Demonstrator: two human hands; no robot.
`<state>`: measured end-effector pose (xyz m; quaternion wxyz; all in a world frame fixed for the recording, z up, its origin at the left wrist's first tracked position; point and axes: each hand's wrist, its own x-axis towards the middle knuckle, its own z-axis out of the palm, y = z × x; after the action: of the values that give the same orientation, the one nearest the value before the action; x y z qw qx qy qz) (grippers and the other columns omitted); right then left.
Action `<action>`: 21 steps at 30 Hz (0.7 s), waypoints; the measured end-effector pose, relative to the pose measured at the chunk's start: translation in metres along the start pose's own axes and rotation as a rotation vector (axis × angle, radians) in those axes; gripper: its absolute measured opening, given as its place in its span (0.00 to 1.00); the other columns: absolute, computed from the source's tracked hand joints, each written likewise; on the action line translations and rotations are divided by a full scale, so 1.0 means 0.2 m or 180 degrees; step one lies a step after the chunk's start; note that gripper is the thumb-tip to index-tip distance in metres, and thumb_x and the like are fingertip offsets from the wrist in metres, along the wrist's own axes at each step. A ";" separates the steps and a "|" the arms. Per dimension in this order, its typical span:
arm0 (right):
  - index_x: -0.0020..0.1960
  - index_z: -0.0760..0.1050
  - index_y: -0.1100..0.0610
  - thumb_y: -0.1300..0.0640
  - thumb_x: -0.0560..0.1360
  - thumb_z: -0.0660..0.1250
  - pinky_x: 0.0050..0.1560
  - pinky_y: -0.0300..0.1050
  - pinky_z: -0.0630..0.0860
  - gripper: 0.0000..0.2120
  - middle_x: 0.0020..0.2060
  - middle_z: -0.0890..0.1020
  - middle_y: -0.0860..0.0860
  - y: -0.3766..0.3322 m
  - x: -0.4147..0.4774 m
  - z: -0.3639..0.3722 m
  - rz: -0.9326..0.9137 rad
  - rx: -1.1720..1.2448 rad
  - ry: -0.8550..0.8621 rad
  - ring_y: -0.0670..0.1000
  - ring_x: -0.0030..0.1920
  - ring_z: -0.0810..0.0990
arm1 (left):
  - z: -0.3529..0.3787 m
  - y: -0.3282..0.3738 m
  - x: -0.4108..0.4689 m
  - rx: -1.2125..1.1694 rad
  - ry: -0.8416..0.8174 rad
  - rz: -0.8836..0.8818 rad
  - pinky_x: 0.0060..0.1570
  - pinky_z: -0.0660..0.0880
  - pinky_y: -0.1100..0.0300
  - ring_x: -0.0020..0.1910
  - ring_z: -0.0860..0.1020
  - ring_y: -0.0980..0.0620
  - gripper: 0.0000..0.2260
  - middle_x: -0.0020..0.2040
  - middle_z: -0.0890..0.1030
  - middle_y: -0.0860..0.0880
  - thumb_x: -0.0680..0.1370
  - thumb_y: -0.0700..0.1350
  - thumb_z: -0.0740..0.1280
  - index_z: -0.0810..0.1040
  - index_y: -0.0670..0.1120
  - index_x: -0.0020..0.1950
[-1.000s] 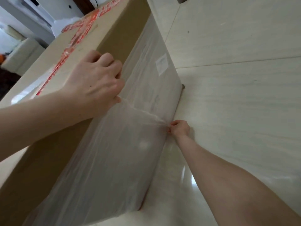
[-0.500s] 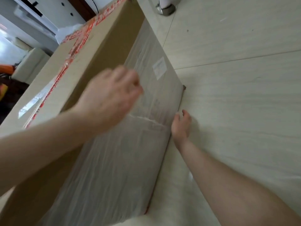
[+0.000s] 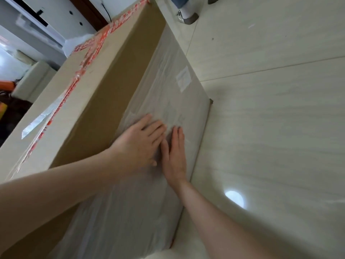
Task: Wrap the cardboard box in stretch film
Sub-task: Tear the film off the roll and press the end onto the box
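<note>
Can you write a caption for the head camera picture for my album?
Left hand and right hand press flat on stretch film covering the cardboard box side.

A living room in a home is suggested. Glossy pale floor tiles (image 3: 270, 128) are laid. A cream cushioned seat (image 3: 35, 81) and a dark wooden door (image 3: 87, 12) are seen.

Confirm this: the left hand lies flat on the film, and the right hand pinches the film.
Wrong in one point: the right hand pinches nothing; it too lies flat on the film, fingers straight, beside the left hand. The head view shows it.
</note>
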<state>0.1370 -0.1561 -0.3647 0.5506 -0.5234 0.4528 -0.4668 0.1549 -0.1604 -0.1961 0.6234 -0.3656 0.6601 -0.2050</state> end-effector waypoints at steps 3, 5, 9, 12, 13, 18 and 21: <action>0.77 0.51 0.58 0.41 0.76 0.48 0.73 0.40 0.39 0.35 0.78 0.50 0.54 -0.01 0.09 0.02 0.0262 0.0076 0.0135 0.52 0.78 0.45 | -0.06 -0.11 0.05 0.0075 0.0023 -0.0143 0.73 0.37 0.42 0.77 0.42 0.43 0.33 0.78 0.42 0.42 0.81 0.62 0.45 0.42 0.42 0.78; 0.78 0.50 0.56 0.41 0.76 0.49 0.73 0.42 0.39 0.34 0.78 0.50 0.54 0.00 0.16 0.02 0.0353 0.0031 0.0177 0.53 0.78 0.45 | -0.08 -0.16 0.08 0.0144 0.0067 -0.0237 0.73 0.37 0.41 0.77 0.40 0.43 0.32 0.78 0.40 0.44 0.80 0.63 0.43 0.41 0.45 0.78; 0.78 0.49 0.54 0.46 0.82 0.52 0.75 0.48 0.42 0.28 0.78 0.49 0.54 0.06 0.34 -0.06 0.0547 0.0092 0.0073 0.54 0.78 0.45 | -0.11 -0.22 0.12 0.0153 0.0104 -0.0485 0.73 0.38 0.42 0.77 0.41 0.44 0.30 0.79 0.41 0.45 0.80 0.62 0.42 0.42 0.49 0.78; 0.78 0.50 0.57 0.47 0.82 0.50 0.74 0.43 0.45 0.28 0.78 0.50 0.55 0.12 0.43 -0.19 0.0893 0.0263 0.0326 0.51 0.78 0.47 | -0.18 -0.24 0.13 -0.0187 0.0511 -0.0739 0.74 0.40 0.44 0.78 0.45 0.44 0.28 0.79 0.45 0.42 0.82 0.57 0.44 0.47 0.45 0.78; 0.78 0.51 0.59 0.48 0.83 0.50 0.73 0.40 0.46 0.28 0.78 0.51 0.56 0.15 0.43 -0.23 0.1004 0.0342 0.0507 0.51 0.78 0.48 | -0.21 -0.23 0.13 -0.0314 0.0641 -0.0712 0.74 0.40 0.45 0.78 0.45 0.44 0.27 0.79 0.46 0.42 0.82 0.55 0.45 0.47 0.43 0.78; 0.77 0.51 0.64 0.53 0.83 0.51 0.76 0.42 0.47 0.26 0.77 0.53 0.57 0.29 0.09 -0.23 0.1295 0.0414 0.0533 0.52 0.77 0.51 | -0.17 0.18 0.20 -0.0457 0.0528 0.0237 0.73 0.39 0.44 0.78 0.45 0.43 0.26 0.78 0.48 0.40 0.83 0.49 0.47 0.47 0.37 0.77; 0.77 0.50 0.62 0.54 0.83 0.52 0.77 0.46 0.46 0.25 0.77 0.52 0.56 0.34 -0.07 -0.11 0.1222 0.0528 0.0155 0.52 0.78 0.49 | -0.06 0.30 0.26 -0.0449 0.0112 0.0331 0.72 0.36 0.43 0.77 0.42 0.42 0.28 0.78 0.44 0.40 0.84 0.52 0.47 0.43 0.37 0.77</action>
<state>0.1168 -0.1450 -0.4326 0.6595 -0.3689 0.5174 -0.4016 0.1315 -0.1622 -0.2725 0.5942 -0.3702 0.7018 -0.1317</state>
